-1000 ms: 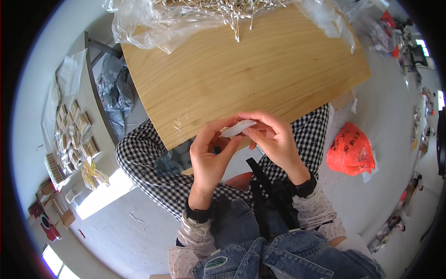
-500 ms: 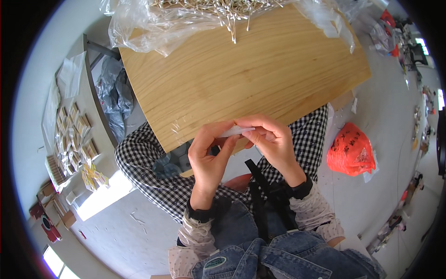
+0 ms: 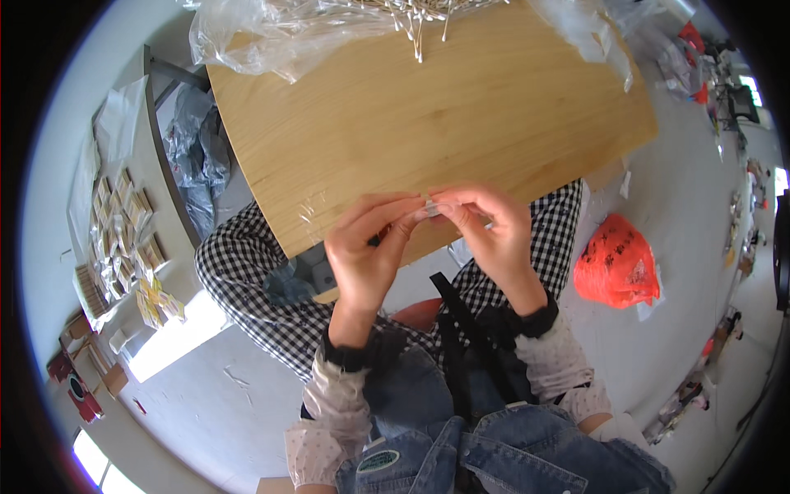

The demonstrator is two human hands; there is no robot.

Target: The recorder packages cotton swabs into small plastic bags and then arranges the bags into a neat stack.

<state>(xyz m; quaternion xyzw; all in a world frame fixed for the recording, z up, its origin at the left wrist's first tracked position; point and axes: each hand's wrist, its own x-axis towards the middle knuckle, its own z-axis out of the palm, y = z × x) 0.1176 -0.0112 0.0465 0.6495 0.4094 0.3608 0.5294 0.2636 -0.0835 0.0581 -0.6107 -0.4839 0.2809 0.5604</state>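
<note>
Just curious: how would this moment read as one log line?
left hand pinching small clear packet | right hand pinching same packet | above wooden table edge

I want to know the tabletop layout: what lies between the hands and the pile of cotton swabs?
In the head view, only bare wooden table lies between the hands and the cotton swabs.

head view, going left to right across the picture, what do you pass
Small packets laid out on the grey side table → crumpled grey plastic bags → left hand → small clear packet pinched between both hands → right hand → orange plastic bag on the floor.
</note>
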